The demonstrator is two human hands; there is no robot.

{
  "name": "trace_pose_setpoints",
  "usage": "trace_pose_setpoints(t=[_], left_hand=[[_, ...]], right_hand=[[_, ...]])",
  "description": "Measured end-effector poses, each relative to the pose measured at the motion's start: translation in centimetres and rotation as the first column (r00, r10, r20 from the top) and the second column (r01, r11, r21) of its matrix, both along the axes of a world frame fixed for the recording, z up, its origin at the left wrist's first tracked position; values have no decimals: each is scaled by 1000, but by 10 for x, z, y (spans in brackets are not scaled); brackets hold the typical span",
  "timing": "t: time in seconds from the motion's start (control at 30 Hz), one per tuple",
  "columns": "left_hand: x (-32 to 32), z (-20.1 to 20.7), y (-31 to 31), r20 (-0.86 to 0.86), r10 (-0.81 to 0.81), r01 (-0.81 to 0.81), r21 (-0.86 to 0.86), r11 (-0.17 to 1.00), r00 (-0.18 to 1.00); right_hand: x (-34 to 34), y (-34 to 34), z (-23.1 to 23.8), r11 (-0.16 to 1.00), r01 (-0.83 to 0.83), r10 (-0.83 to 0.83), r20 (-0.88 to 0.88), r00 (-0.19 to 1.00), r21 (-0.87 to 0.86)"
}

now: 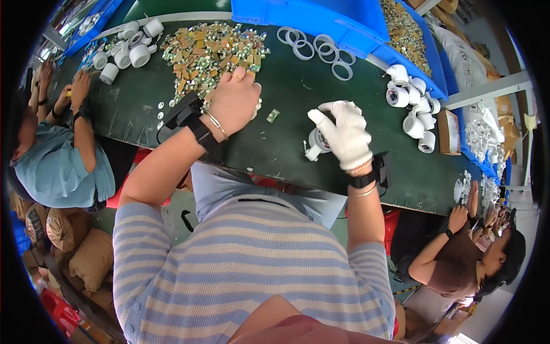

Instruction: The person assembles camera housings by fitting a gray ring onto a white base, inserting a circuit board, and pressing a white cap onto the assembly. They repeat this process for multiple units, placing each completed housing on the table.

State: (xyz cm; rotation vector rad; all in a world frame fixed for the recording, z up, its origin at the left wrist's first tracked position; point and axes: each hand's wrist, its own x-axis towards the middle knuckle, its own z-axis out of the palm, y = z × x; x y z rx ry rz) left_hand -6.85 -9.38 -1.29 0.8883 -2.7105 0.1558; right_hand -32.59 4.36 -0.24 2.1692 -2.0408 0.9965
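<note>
My left hand (232, 102), bare, rests at the near right edge of a pile of small circuit boards (197, 54). Its fingers are curled down, and whatever lies under them is mostly hidden. My right hand (346, 131) wears a white knitted glove and is closed on a round white camera housing (314, 150) with a short bracket. The glove covers much of the housing, which is low over the table or on it. One loose green circuit board (272, 116) lies between my hands.
White rings (342, 70) lie at the back, before a blue bin (309, 23). White camera housings stand at the left (139, 55) and right (412, 123), the latter by a small cardboard box (448, 133). Co-workers sit on the left (63, 166) and right (458, 258) of the green table (298, 178).
</note>
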Motion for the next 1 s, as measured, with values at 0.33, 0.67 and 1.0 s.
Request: trace_pose_setpoints(t=[0.33,0.67,1.0], left_hand=[[-15,-2,16,-240,-119,151,121,981,964],[7,3,92,-557,513,650,760,-2,653],[27,8,108,-481,413,529,848,-4,774]], right_hand=[[59,67,-8,993,96,-108,-216,970,-69],[57,65,20,979,-199,153,516,843,35],[57,63,35,940,-315,251,362,898,129]])
